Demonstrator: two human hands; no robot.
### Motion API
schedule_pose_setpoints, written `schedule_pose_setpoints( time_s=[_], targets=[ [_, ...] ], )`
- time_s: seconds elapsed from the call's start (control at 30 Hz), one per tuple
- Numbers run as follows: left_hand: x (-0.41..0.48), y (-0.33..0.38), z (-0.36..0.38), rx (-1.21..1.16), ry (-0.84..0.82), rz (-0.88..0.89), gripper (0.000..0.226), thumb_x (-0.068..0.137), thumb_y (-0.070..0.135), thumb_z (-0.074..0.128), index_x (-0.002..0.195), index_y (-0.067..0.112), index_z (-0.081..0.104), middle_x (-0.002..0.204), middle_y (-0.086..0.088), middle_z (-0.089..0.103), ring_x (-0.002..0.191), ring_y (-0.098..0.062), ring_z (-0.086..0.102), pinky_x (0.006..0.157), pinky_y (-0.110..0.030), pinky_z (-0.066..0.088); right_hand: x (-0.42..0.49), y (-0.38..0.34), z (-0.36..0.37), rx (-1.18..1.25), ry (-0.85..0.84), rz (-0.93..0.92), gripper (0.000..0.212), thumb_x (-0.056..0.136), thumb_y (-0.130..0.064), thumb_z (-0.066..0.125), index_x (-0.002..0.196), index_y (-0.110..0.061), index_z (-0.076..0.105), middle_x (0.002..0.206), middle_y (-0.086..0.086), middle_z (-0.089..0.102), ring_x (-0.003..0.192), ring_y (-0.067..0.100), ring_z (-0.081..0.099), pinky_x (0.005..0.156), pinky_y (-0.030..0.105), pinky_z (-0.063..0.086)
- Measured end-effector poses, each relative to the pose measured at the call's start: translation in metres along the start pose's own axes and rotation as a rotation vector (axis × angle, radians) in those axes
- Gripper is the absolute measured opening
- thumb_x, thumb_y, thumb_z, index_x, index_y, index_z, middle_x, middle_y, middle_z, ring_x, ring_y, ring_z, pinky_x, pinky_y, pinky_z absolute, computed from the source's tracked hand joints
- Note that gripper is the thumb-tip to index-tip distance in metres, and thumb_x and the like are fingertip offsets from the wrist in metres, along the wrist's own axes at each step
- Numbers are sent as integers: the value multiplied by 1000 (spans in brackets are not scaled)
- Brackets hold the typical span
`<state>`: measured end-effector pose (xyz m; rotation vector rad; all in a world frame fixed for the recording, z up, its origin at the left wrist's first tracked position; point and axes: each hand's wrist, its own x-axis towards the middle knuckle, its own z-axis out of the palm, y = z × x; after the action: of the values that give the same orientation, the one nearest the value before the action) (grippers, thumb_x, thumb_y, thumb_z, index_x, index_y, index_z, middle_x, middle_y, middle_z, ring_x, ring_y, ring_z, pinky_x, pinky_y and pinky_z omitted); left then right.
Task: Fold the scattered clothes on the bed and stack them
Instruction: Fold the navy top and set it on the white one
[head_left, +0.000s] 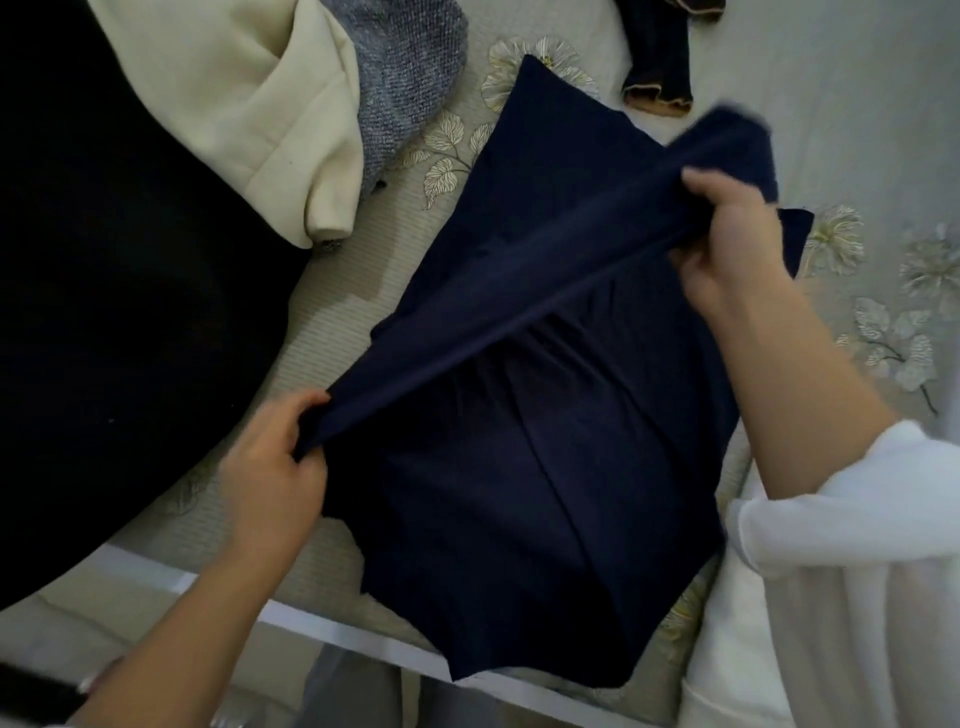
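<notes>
A navy blue garment (519, 467) lies spread on the bed, its lower end hanging over the near edge. A long strip of it is stretched taut on a diagonal above the rest. My left hand (270, 467) grips the lower left end of that strip with curled fingers. My right hand (737, 239) grips the upper right end, where the cloth bunches. A cream garment (249, 104) and a blue-grey knitted one (410, 73) lie at the upper left. A dark piece with tan hems (657, 62) lies at the top.
A large black cloth (114, 286) covers the left side of the bed. The bedspread (883, 130) is grey-green with a flower print. A white garment (841, 597) lies at the lower right. The white bed edge (332, 631) runs along the bottom.
</notes>
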<state>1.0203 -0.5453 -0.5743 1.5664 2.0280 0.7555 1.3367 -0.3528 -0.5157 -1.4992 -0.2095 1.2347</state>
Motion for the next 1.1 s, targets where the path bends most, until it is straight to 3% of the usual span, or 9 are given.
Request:
schedule_pose_setpoints(
  time_s=[0.1,0.2,0.33,0.43,0.6,0.7,0.83,1.0,1.1],
  targets=[
    [-32,-30,0,207,-235,209,59,65,-12,63,115,21,57,88,1,55,60,-18,54,45,-26,41,6,37,-56,-40,89,133,43,86,0,59,125,-16,55,124,10,64,107,26,64,74,36,58],
    [-54,-49,10,288,-468,150,75,64,-7,77,126,25,49,90,1,51,54,-15,50,40,-16,30,9,74,-110,-246,276,320,48,93,-2,50,136,-22,44,140,5,49,106,20,58,83,32,54],
    [-59,-46,24,133,-361,-213,61,81,18,72,134,28,42,109,5,47,92,-12,47,74,-32,45,21,83,-131,-261,267,313,28,93,-1,48,117,-16,53,136,7,52,108,22,59,85,36,55],
    [-57,-40,27,-108,-323,-389,35,88,17,64,115,30,47,83,-2,62,74,-20,61,60,-29,48,24,69,-125,-219,260,144,27,93,2,43,100,-21,56,123,5,60,101,19,63,84,36,56],
    [-60,-36,31,-339,-166,-639,32,88,17,67,113,22,48,93,-14,61,84,-27,62,68,-32,50,1,94,-154,-705,396,119,49,93,-17,55,140,-11,40,124,8,56,107,25,58,96,41,50],
    [-71,-39,32,-528,-148,-866,35,86,24,69,116,18,53,109,-5,62,98,-19,61,81,-31,49,-48,119,-168,-921,336,-31,34,87,-16,59,120,-11,58,105,9,65,98,26,62,93,41,49],
    [-77,-38,25,-591,-277,-876,19,86,23,68,105,19,64,102,-1,67,95,-16,63,85,-31,51,-160,170,-183,-1050,75,-136,4,87,-15,63,83,-15,63,72,-4,62,69,9,59,71,31,47],
    [-74,-34,12,-619,-343,-836,24,89,17,64,113,18,62,102,3,67,93,-14,63,79,-24,50,-253,247,-183,-1561,-425,30,71,72,-69,56,127,-24,44,120,-6,43,108,13,43,91,30,40],
    [-70,-39,4,-694,-369,-895,29,91,17,61,120,13,60,110,-4,67,99,-23,66,86,-35,52,-264,271,-175,-1786,-379,-37,97,59,-75,52,139,-24,32,132,1,34,119,24,36,98,40,33]
  ],
)
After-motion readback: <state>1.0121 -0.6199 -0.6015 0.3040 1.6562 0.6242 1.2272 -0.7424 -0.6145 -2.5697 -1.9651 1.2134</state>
